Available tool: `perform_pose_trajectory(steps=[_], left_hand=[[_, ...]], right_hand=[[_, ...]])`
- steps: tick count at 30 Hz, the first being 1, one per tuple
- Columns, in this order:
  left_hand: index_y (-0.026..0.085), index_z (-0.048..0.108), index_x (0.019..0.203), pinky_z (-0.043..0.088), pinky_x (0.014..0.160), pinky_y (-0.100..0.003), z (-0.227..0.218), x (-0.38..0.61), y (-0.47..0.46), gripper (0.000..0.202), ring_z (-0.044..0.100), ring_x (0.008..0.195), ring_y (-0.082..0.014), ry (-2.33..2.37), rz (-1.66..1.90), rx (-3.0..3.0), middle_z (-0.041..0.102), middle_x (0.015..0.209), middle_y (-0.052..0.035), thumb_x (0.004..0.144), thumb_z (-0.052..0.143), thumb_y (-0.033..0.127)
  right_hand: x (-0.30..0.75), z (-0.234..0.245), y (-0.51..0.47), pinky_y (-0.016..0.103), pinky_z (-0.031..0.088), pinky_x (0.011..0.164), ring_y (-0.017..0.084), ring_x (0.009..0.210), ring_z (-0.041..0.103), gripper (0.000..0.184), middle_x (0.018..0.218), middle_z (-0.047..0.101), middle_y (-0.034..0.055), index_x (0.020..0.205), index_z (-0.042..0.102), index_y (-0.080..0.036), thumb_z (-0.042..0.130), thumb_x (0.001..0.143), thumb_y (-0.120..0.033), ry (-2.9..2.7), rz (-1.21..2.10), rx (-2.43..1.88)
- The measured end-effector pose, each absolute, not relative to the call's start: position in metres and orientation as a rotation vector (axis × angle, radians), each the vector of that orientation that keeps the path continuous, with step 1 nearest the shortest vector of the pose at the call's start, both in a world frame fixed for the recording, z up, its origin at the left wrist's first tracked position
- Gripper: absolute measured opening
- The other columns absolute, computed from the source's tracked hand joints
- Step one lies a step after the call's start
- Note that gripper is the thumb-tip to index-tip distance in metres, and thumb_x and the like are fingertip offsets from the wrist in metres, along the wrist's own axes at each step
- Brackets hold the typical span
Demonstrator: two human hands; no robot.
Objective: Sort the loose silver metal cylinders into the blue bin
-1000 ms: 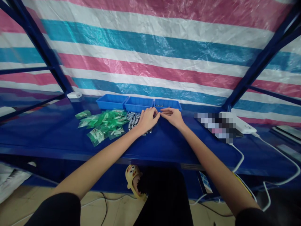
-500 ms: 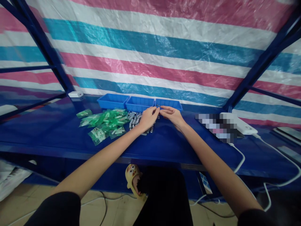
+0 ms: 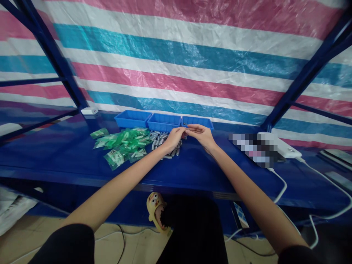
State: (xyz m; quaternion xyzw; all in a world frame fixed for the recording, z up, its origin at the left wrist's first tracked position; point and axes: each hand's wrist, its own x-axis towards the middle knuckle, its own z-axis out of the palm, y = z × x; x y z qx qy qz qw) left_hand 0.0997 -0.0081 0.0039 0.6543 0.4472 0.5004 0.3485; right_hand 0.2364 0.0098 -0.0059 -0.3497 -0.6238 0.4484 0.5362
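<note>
"Where are the two hands?"

"Take the meeting fingertips as the middle of the dial, twelve being away from the person. The left hand (image 3: 173, 139) comes in from seven o'clock, the right hand (image 3: 202, 138) from five. Their fingers are bent and the tips come together, touching or nearly so."

"Grasping anything?"

"I cannot tell. The fingers hide whatever may be pinched there, so I can't say whether either one is grasping something or released."

"And the metal pieces?"

"The pile of metal cylinders (image 3: 156, 140) lies on the blue bench (image 3: 195, 172) at about eight o'clock, partly covered by the left hand. Just beyond, near nine, are the green packets (image 3: 125, 140), heaped against one another, with pale slim pieces showing through."

"What stands behind?"

"Three blue bins in a row: the left bin (image 3: 134, 119) toward ten, the middle bin (image 3: 164, 122) nearer eleven, the right bin (image 3: 198, 122) at one, just past the fingertips. Behind them hangs a striped sheet (image 3: 176, 79)."

"Over at the other side?"

"Between three and four, well apart from the hands, a blurred-out device (image 3: 246, 148) lies beside a white power bank (image 3: 282, 146), with a white cable (image 3: 284, 187) trailing toward four."
</note>
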Motion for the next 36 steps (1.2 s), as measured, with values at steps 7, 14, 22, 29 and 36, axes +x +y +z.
perform_pose_trajectory(steps=[7, 14, 22, 29, 36], left_hand=[[0.017, 0.054, 0.066, 0.040, 0.065, -0.026, -0.001, 0.100, -0.009, 0.029, 0.052, 0.066, -0.0141, 1.197, 1.238, 1.892, 0.057, 0.066, -0.0012, 0.085, 0.035, 0.027], [0.020, 0.056, 0.079, 0.036, 0.077, -0.033, 0.001, 0.096, -0.017, 0.015, 0.053, 0.081, -0.0186, 1.612, 1.161, 2.355, 0.060, 0.079, -0.0019, 0.083, 0.042, 0.022], [0.020, 0.056, 0.083, 0.032, 0.079, -0.034, 0.002, 0.095, -0.024, 0.012, 0.051, 0.087, -0.0194, 1.712, 0.986, 2.488, 0.060, 0.085, -0.0021, 0.083, 0.043, 0.022], [0.021, 0.059, 0.084, 0.032, 0.083, -0.037, 0.002, 0.086, -0.021, 0.016, 0.052, 0.091, -0.0199, 1.859, 0.947, 2.386, 0.061, 0.088, -0.0014, 0.084, 0.044, 0.024], [0.020, 0.059, 0.081, 0.032, 0.086, -0.039, -0.003, 0.080, -0.015, 0.017, 0.051, 0.094, -0.0211, 1.870, 0.808, 2.417, 0.061, 0.090, -0.0030, 0.083, 0.043, 0.023]], right_hand=[[0.235, -0.007, 0.013, 0.031, 0.053, 0.071, 0.017, 0.076, 0.065, 0.030, 0.079, 0.071, 0.0051, 0.083, 0.071, -0.017, 0.069, 0.065, -0.040, -1.441, 0.973, -0.910], [0.244, -0.003, 0.024, 0.031, 0.054, 0.065, 0.020, 0.076, 0.065, 0.038, 0.084, 0.070, 0.0082, 0.087, 0.070, -0.014, 0.073, 0.059, -0.039, -1.294, 0.841, -1.036], [0.237, -0.007, 0.033, 0.035, 0.052, 0.085, 0.021, 0.097, 0.062, 0.036, 0.107, 0.067, 0.0078, 0.099, 0.067, -0.018, 0.069, 0.066, -0.031, -1.327, 0.866, -0.786], [0.238, -0.018, 0.027, 0.029, 0.050, 0.069, 0.016, 0.072, 0.062, 0.016, 0.082, 0.068, 0.0041, 0.082, 0.069, -0.018, 0.058, 0.071, -0.014, -1.727, 0.380, -0.919], [0.230, -0.026, 0.016, 0.029, 0.046, 0.075, 0.018, 0.086, 0.060, 0.022, 0.094, 0.066, 0.0052, 0.092, 0.067, -0.020, 0.061, 0.072, -0.022, -2.065, 0.295, -0.944]])
